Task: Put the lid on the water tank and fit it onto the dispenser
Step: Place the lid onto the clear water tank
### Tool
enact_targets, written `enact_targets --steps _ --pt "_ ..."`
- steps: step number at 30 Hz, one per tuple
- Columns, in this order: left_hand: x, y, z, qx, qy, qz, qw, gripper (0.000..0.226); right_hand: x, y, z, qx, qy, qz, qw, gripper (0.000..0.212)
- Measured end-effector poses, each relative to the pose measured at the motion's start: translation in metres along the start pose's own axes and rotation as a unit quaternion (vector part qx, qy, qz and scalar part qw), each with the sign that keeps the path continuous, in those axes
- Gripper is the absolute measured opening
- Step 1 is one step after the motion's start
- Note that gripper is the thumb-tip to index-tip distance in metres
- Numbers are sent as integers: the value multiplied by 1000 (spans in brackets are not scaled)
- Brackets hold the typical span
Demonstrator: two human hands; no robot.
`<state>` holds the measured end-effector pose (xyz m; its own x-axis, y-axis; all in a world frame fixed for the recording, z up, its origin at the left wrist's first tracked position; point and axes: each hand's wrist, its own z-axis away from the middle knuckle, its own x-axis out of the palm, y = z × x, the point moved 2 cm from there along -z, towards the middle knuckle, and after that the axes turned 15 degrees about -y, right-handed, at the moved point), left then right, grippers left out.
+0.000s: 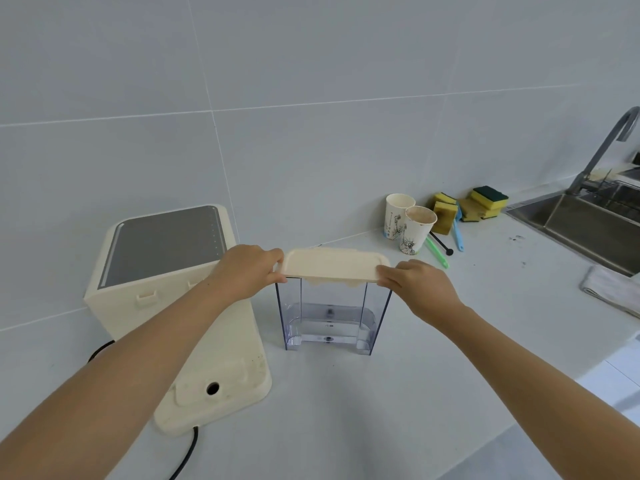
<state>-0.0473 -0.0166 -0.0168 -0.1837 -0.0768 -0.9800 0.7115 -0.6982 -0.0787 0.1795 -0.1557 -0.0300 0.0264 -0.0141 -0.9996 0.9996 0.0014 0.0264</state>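
Both hands, left hand (pixel 247 271) and right hand (pixel 419 289), grip the lid (pixel 332 265) atop the unlabelled tank (pixel 332 317).

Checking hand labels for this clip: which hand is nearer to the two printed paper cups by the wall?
Right. The right hand grips the cream plastic lid's end just in front of the paper cups; the left hand holds the opposite end, beside the cream dispenser.

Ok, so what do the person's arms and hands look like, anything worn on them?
Both forearms are bare right to the frame edge: no sleeves in view. The left hand and right hand wear no gloves, and no watch, bracelet or ring is visible.
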Motion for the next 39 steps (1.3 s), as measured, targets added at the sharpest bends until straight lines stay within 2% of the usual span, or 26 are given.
enact_targets --steps 4,7,11,13,15,16,17,18,21,23,24,26,29,32,36,39 --pt "-1 10 4 -21 -9 -72 997 39 0 1 -2 7 25 15 1000 23" --pt "4 21 8 -36 -19 -145 989 41 -2 0 -3 24 6 29 999 33" --pt "2 29 16 -59 -14 -154 986 44 -8 -1 -6 40 -33 17 999 43" --pt "3 33 20 -76 13 -97 992 47 -12 0 -5 58 -32 -12 998 46" --pt "5 40 25 -88 73 43 993 46 -16 1 -7 82 -25 -50 995 46" --pt "5 43 27 -94 93 139 981 49 -16 2 -10 98 -26 -78 992 47" --pt "6 47 28 -102 99 248 958 55 -16 3 -14 116 -30 -118 986 49" --pt "5 52 29 -115 99 362 920 64 -16 5 -19 131 -36 -172 976 51" --pt "11 64 29 -165 91 636 748 75 -12 6 -35 157 -57 -371 914 59" --pt "18 71 28 -193 68 721 662 80 -7 6 -44 169 -81 -480 857 64" --pt "21 74 28 -201 54 744 635 83 -3 7 -47 175 -98 -513 834 64" --pt "22 80 25 -205 30 767 607 85 3 7 -50 171 -126 -555 804 54" --pt "22 83 17 -201 25 775 598 78 10 5 -49 152 -127 -626 754 26" --pt "26 80 8 -206 30 753 624 75 14 5 -45 157 -110 -655 731 21" --pt "28 75 -7 -202 24 722 662 70 14 4 -34 167 -119 -648 733 25" --pt "27 74 -19 -185 2 702 687 66 9 2 -25 186 -133 -605 763 31"
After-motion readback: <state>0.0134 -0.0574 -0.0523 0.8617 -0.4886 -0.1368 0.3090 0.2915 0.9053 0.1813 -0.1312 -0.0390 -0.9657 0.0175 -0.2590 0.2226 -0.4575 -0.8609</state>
